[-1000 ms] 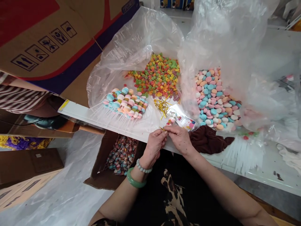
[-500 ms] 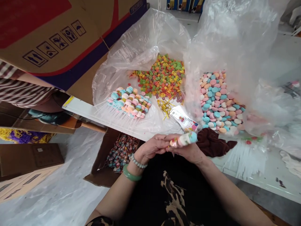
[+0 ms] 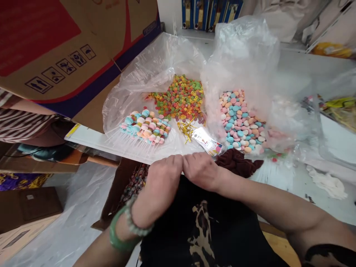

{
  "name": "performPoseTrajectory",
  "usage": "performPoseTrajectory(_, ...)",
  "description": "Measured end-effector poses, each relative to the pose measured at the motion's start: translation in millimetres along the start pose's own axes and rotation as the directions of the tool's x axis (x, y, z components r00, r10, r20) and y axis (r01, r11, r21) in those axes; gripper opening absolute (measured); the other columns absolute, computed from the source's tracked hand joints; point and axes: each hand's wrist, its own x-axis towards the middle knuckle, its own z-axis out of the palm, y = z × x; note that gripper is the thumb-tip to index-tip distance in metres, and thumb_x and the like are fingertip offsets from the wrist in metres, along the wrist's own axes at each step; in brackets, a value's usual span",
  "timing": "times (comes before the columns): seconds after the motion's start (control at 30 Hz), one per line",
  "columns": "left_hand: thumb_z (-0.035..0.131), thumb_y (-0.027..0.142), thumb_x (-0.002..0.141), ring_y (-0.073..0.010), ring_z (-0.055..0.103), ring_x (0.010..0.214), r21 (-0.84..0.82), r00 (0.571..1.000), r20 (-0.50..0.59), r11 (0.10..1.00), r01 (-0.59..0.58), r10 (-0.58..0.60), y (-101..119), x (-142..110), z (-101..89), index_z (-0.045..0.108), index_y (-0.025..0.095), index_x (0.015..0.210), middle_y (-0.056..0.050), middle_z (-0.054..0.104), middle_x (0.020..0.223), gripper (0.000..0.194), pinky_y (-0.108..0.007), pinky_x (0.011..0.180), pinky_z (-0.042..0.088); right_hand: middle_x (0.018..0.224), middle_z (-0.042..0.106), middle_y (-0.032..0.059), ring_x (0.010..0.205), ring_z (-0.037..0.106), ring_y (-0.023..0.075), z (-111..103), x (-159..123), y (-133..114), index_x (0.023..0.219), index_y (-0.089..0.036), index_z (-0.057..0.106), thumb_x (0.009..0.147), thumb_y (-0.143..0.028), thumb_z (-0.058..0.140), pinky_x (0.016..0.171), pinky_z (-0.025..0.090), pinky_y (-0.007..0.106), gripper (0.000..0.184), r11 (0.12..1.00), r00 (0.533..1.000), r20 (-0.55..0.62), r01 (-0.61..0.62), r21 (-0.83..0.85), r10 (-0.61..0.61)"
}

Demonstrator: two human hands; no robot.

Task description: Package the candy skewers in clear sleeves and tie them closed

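My left hand and my right hand are pressed together, knuckles up, at the table's near edge. Both are closed, and whatever lies inside them is hidden. Beyond them are gold twist ties and a printed white packet. To the left lies a row of candy skewers with pastel marshmallows on white sticks. Behind these is a pile of colourful ring gummies on clear plastic. Loose pastel marshmallows are heaped to the right.
A brown cloth lies right of my hands, near white sticks. A large carton stands at the left. Below the table edge, an open box holds many finished skewers. A person's striped sleeve shows at far left.
The wrapped candy skewer seen in my hands is now out of sight. Both hands have turned knuckles up and closed into fists side by side. The camera view has shifted.
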Motion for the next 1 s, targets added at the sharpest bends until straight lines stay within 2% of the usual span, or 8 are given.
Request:
performPoseTrajectory(0.17, 0.060, 0.042, 0.087, -0.0208, 0.056, 0.082, -0.413, 0.877, -0.422, 0.910, 0.040, -0.229, -15, -15, 40.3, 0.065, 0.023, 0.097, -0.006, 0.059, 0.081, 0.022, -0.028, 0.072, 0.042, 0.053, 0.041, -0.0043, 0.045, 0.036, 0.0112, 14, 27, -1, 0.081, -0.020, 0.055, 0.093, -0.033, 0.040, 0.047, 0.034, 0.024, 0.023, 0.802, 0.975, -0.062, -0.139, 0.581, 0.214)
performPoseTrajectory(0.3, 0.050, 0.066, 0.085, -0.0193, 0.062, 0.076, -0.786, 0.942, 0.130, 0.548, 0.287, -0.308, -47, -13, 45.7, 0.064, 0.020, 0.098, -0.007, 0.065, 0.081, 0.050, -0.028, 0.064, 0.047, 0.059, 0.051, -0.0034, 0.047, 0.042, 0.0096, 27, 15, 5, 0.080, -0.018, 0.061, 0.096, -0.034, 0.041, 0.046, 0.038, 0.022, 0.030, 0.810, 0.987, -0.098, -0.048, 0.585, 0.129)
performPoseTrajectory(0.43, 0.044, 0.083, 0.075, -0.0146, 0.052, 0.045, -0.654, 0.737, 0.674, 0.428, 0.624, -0.045, -69, -21, 38.1, 0.063, 0.015, 0.074, -0.007, 0.060, 0.060, 0.071, -0.024, 0.043, 0.037, 0.065, 0.057, 0.0011, 0.065, 0.054, 0.0137, 29, -5, 20, 0.071, -0.020, 0.063, 0.086, -0.033, 0.060, 0.058, 0.043, 0.023, 0.020, 0.919, 0.998, -0.041, -0.027, 0.393, 0.047)
performPoseTrajectory(0.57, 0.064, 0.059, 0.079, -0.0111, 0.047, 0.049, -0.507, 0.749, 0.661, 0.712, 0.486, -0.041, -65, -20, 15.0, 0.067, 0.016, 0.077, -0.002, 0.058, 0.064, 0.044, -0.022, 0.047, 0.034, 0.059, 0.054, -0.0018, 0.055, 0.051, 0.0117, 33, -15, 34, 0.076, -0.020, 0.058, 0.089, -0.037, 0.054, 0.054, 0.040, 0.023, 0.022, 0.800, 0.963, 0.161, -0.269, 0.537, 0.215)
performPoseTrajectory(0.7, 0.068, 0.044, 0.079, -0.0148, 0.050, 0.064, -0.221, 0.677, 0.736, 0.941, 0.256, -0.011, -45, -14, -10.2, 0.075, 0.019, 0.086, -0.001, 0.065, 0.074, 0.027, -0.022, 0.058, 0.034, 0.054, 0.055, -0.0028, 0.042, 0.048, 0.0102, 41, -20, 44, 0.078, -0.018, 0.058, 0.086, -0.054, 0.050, 0.046, 0.041, 0.023, 0.037, 0.465, 0.767, 0.639, -0.589, 0.660, 0.064)
performPoseTrajectory(0.77, 0.069, 0.044, 0.078, -0.0150, 0.049, 0.063, -0.102, 0.647, 0.761, 0.975, 0.196, -0.051, -42, -17, -13.9, 0.074, 0.020, 0.081, 0.000, 0.063, 0.071, 0.024, -0.022, 0.058, 0.032, 0.058, 0.059, -0.0013, 0.046, 0.055, 0.0119, 46, -23, 41, 0.081, -0.018, 0.059, 0.088, -0.048, 0.049, 0.051, 0.045, 0.024, 0.032, 0.579, 0.713, 0.699, -0.593, 0.560, 0.055)
performPoseTrajectory(0.9, 0.059, 0.047, 0.084, -0.0154, 0.048, 0.054, 0.145, 0.704, 0.662, 0.966, 0.216, -0.257, -71, -34, -12.0, 0.069, 0.022, 0.068, 0.000, 0.054, 0.055, 0.031, -0.024, 0.053, 0.029, 0.076, 0.069, 0.0049, 0.065, 0.062, 0.0177, 46, -29, 27, 0.090, -0.019, 0.061, 0.086, -0.016, 0.054, 0.062, 0.044, 0.027, 0.009, 0.945, 0.862, 0.474, -0.285, 0.162, 0.178)
performPoseTrajectory(1.0, 0.051, 0.044, 0.087, -0.0214, 0.060, 0.065, 0.324, 0.739, 0.527, 0.903, 0.281, -0.419, -111, -51, -16.0, 0.070, 0.024, 0.080, -0.004, 0.065, 0.068, 0.029, -0.027, 0.058, 0.037, 0.092, 0.070, 0.0096, 0.076, 0.061, 0.0202, 23, -29, 36, 0.096, -0.019, 0.061, 0.090, -0.012, 0.047, 0.065, 0.041, 0.029, 0.017, 0.964, 0.966, 0.184, -0.140, -0.225, 0.184)
